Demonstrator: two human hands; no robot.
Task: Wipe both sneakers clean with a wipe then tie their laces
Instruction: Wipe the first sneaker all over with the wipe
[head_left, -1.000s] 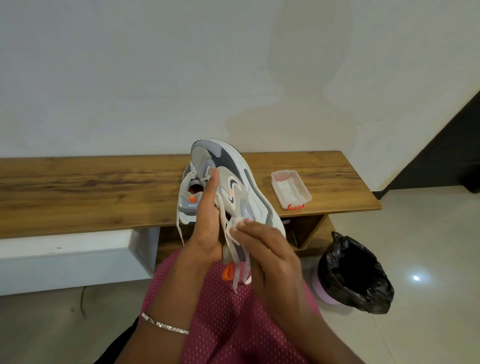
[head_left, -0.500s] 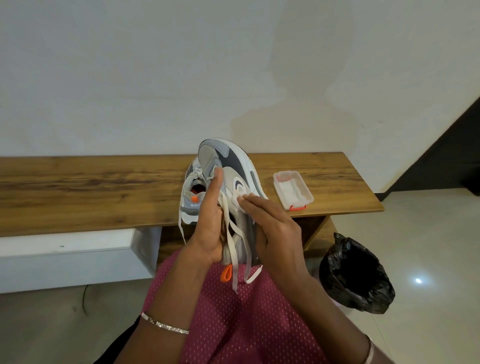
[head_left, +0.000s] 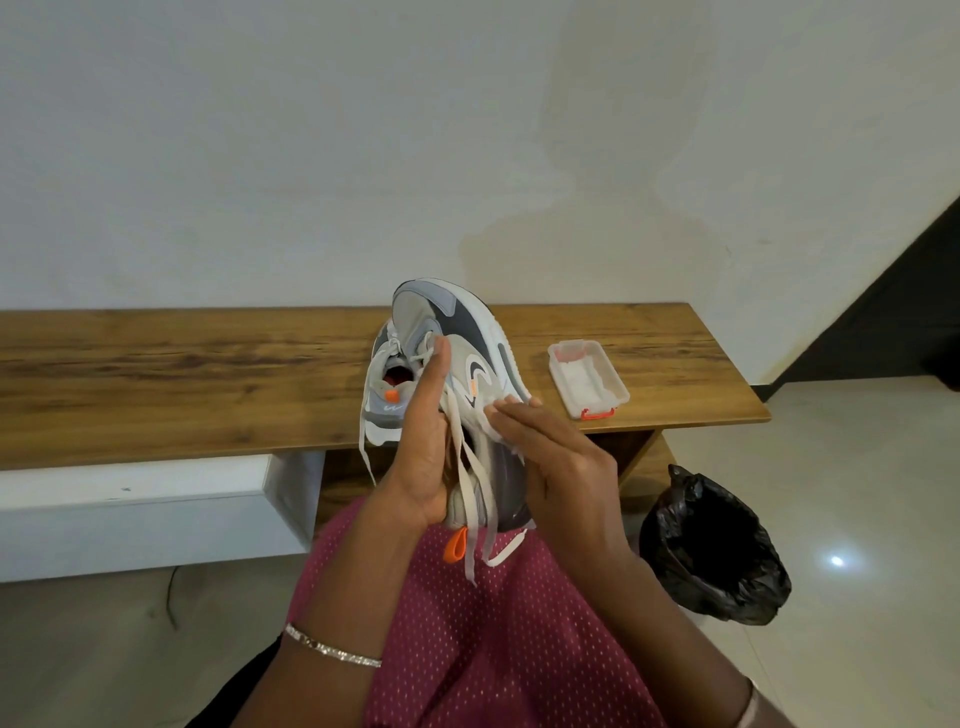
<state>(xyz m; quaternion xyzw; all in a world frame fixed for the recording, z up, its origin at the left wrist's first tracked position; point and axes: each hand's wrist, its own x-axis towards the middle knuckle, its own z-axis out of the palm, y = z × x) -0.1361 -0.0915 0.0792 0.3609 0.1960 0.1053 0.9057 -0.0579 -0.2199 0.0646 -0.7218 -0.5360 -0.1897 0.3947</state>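
Observation:
A grey and white sneaker (head_left: 470, 332) stands toe-up over my lap, its loose laces (head_left: 475, 499) hanging down. My left hand (head_left: 423, 457) grips it from the left, thumb straight along the tongue. My right hand (head_left: 558, 462) presses a white wipe (head_left: 492, 413) flat against the sneaker's right side with straight fingers. The second sneaker (head_left: 387, 402) stands on the wooden bench (head_left: 182, 374) just behind the held one and is partly hidden by it, its laces also undone.
An open clear plastic box of wipes (head_left: 587, 379) sits on the bench to the right. On the floor at the lower right stands a bin lined with a black bag (head_left: 711, 551). A white wall rises behind the bench.
My right hand slid the wipe up the sneaker's side, from near the heel to the middle. The left hand kept its grip.

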